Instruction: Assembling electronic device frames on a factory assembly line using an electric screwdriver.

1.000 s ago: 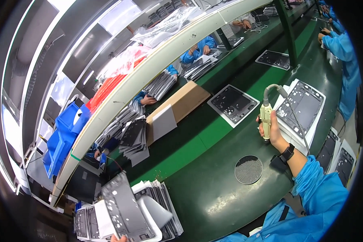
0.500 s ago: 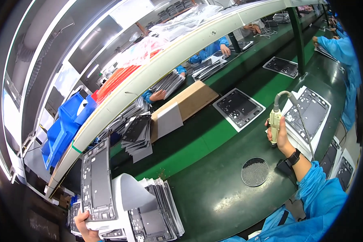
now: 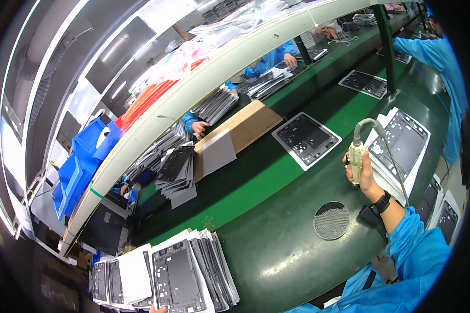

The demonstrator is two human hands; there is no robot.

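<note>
At the lower edge, the fingertips of my left hand (image 3: 159,310) close on the bottom edge of a black panel (image 3: 178,276), the front one of a leaning row with paper sheets between. Most of that hand is cut off by the frame. To the left of this panel lies a white sheet (image 3: 135,276) over other panels. My right hand (image 3: 367,180) is wrapped round a pale green hand-held tool (image 3: 356,156) with a curved grey hose on top. The tool is upright, beside a stack of panels on white paper (image 3: 402,141).
A round mesh disc (image 3: 331,220) lies on the dark green bench (image 3: 277,250). Beyond it, a panel on white paper (image 3: 306,140) rests on the green belt, with a cardboard piece (image 3: 253,128) near it. An overhead shelf (image 3: 193,99) crosses above. Several co-workers' hands and blue sleeves (image 3: 428,55) are around.
My left hand has let go of the raised panel at the left and shifted right to another panel's lower edge. The curled white sheet now lies flat. My right hand stays still.
</note>
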